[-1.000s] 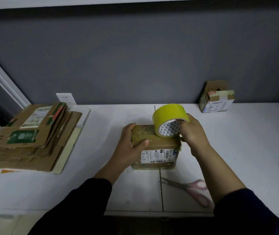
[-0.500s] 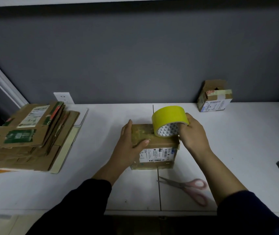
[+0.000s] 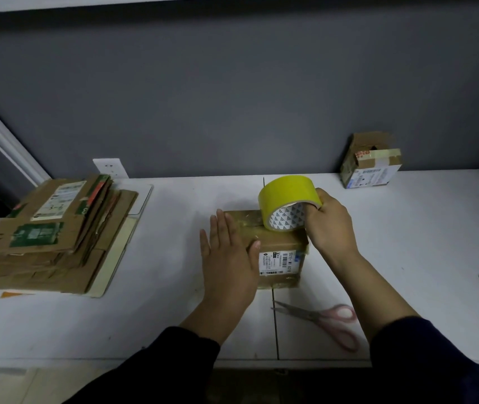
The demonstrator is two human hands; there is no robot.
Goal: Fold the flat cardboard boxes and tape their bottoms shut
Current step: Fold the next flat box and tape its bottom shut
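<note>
Since the earlier frame the left hand (image 3: 226, 258) is opening out. Its fingers are no longer curling over the cardboard box (image 3: 276, 243); now they are lying straight and flat on the left part of its top, and the thumb is reaching across the front edge. The right hand (image 3: 330, 225) is holding the yellow tape roll (image 3: 286, 196) with fingers hooked into the core, and the roll is standing on its edge on the far right part of the box top.

This box is sitting in the middle of the white table (image 3: 407, 243), with its long side running left to right. The core of the roll is facing toward the person, so I am judging that the roll can travel only sideways, from the right hand toward the left one. The flat left hand is lying exactly in this path and probably needs to give way or press the tape down.

Pink scissors (image 3: 316, 316) are lying just in front of the box, nearer to the right hand. A stack of flat cardboard boxes (image 3: 54, 237) is waiting well apart at the left.
</note>
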